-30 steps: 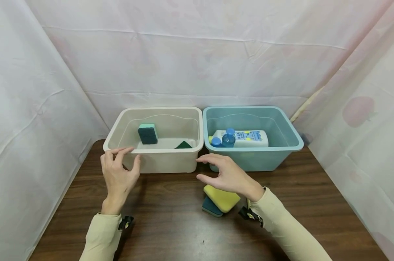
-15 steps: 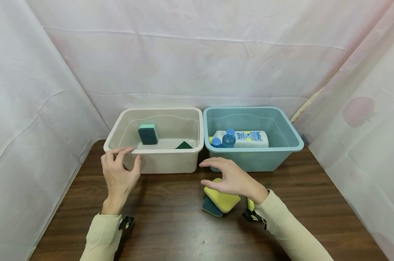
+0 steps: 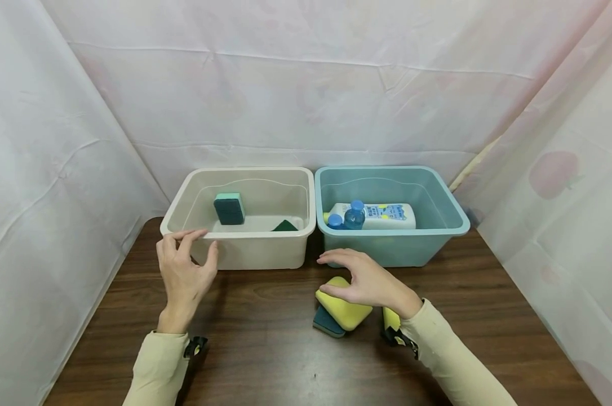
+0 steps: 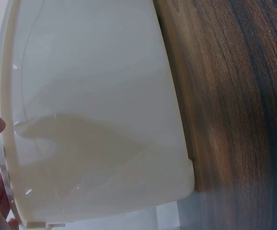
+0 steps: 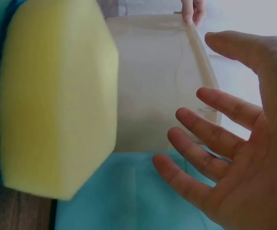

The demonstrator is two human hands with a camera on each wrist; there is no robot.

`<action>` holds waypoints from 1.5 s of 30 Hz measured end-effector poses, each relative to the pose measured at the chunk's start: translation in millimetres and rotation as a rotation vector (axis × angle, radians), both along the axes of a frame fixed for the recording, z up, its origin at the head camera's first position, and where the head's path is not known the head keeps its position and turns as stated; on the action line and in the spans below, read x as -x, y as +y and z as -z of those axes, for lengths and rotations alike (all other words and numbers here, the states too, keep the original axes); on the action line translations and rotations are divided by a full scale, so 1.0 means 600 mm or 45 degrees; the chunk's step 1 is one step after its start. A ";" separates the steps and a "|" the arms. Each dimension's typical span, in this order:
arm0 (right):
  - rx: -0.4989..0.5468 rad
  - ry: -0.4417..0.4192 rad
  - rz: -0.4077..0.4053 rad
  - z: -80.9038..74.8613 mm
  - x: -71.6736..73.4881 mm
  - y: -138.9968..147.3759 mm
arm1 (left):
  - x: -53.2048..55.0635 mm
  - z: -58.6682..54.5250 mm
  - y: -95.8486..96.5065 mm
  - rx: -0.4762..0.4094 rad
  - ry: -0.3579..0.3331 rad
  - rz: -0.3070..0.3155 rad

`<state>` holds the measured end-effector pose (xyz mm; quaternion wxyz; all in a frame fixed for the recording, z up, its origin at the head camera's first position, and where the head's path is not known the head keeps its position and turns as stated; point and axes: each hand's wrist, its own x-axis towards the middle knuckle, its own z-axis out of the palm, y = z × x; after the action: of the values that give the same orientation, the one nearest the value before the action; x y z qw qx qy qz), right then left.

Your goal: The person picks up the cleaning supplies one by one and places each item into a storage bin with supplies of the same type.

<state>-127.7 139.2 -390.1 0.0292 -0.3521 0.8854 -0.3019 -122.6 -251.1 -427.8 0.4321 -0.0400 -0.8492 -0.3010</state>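
My left hand (image 3: 184, 276) rests its fingers on the front rim of the beige bin (image 3: 260, 251), with the thumb apart from the index finger. Over the front of the table hovers my right hand (image 3: 372, 285), fingers and thumb spread, holding nothing. Just below it, a yellow sponge (image 3: 349, 314) lies tilted across a dark green scouring sponge (image 3: 328, 323). In the right wrist view the yellow sponge (image 5: 57, 96) looms near the open palm, apart from the fingers. Inside the beige bin, one green sponge (image 3: 230, 208) leans upright; a dark green piece (image 3: 285, 225) is partly hidden by the front wall.
Against the beige bin stands a blue bin (image 3: 387, 248) holding a white bottle (image 3: 397, 217) and two blue-capped bottles (image 3: 355, 216). A yellow object (image 3: 390, 319) shows partly under my right wrist. Pale curtains (image 3: 306, 101) surround the brown wooden table (image 3: 265, 349).
My right hand has drawn back slightly to the right and toward me, away from the bins, uncovering more of the yellow sponge. My left hand stays on the rim.
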 end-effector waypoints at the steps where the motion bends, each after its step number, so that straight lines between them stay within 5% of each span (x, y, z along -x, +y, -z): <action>1: 0.000 -0.002 0.001 0.001 0.000 0.001 | 0.000 0.000 0.000 0.001 0.000 0.001; 45: -0.033 -0.022 0.055 0.063 -0.003 0.009 | 0.000 0.003 0.000 0.001 0.018 -0.001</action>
<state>-126.2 144.5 -428.0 0.0347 -0.3298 0.8964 -0.2941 -122.5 -251.0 -429.6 0.4382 -0.0418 -0.8462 -0.3003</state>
